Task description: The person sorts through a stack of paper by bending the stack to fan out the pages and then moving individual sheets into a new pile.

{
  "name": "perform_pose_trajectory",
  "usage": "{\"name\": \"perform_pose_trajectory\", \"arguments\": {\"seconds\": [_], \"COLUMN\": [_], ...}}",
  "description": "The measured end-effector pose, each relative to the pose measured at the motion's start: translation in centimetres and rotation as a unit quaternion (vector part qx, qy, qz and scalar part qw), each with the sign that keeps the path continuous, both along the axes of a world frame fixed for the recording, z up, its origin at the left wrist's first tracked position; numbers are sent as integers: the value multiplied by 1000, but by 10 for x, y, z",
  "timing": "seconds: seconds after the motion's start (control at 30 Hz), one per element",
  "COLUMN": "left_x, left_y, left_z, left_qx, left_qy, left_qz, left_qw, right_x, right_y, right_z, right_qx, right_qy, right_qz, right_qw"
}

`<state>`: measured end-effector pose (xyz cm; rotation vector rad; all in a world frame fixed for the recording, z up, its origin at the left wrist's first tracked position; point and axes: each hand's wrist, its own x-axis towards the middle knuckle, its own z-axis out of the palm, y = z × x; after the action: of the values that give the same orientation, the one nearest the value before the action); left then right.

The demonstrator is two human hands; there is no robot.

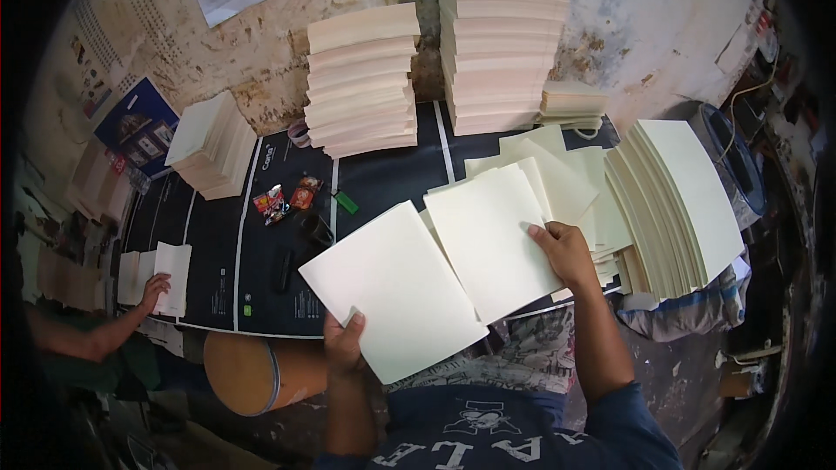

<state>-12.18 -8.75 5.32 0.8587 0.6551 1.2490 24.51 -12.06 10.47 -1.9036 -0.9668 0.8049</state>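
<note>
My left hand [346, 341] is closed on the lower left corner of some cream paper [394, 292], thumb on top and fingers underneath. My right hand [566, 254] grips the right edge of a second piece of cream paper [495, 239], its thumb also on top. The two pieces are tilted and lie edge against edge, the left one partly over the right. How many sheets each hand holds I cannot tell. Behind the right piece, loose cream sheets [566, 176] lie fanned out on the dark table [383, 187].
Tall paper stacks [361, 83], [505, 43] stand against the wall, and a leaning stack [688, 200] is at the right. A smaller stack [212, 144], snack packets [272, 204] and a green block [346, 202] are further left. Another person's hand [155, 292] touches paper at far left.
</note>
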Motion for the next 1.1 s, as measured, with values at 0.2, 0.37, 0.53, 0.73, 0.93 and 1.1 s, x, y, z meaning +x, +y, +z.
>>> {"name": "perform_pose_trajectory", "arguments": {"seconds": [0.2,0.37,0.53,0.73,0.93,1.1], "left_x": [-17,-18,-11,-10,-8,-5], "left_y": [3,3,3,4,5,4], "left_z": [1,-4,-2,-4,-8,-4], "left_qx": [22,22,22,10,28,8], "left_qy": [11,13,14,20,27,6], "left_qz": [12,-1,3,-13,-5,-13], "left_qw": [1000,1000,1000,1000,999,1000], "right_x": [17,-9,15,14,30,39], "right_y": [11,8,12,-4,-5,-13], "right_z": [-54,-9,-13,7,5,-7], "right_qx": [135,98,118,102,125,168], "right_qy": [-340,-196,-149,-89,-28,-17], "right_qz": [-41,-84,-71,-101,-109,-144], "right_qw": [930,972,979,986,986,975]}}
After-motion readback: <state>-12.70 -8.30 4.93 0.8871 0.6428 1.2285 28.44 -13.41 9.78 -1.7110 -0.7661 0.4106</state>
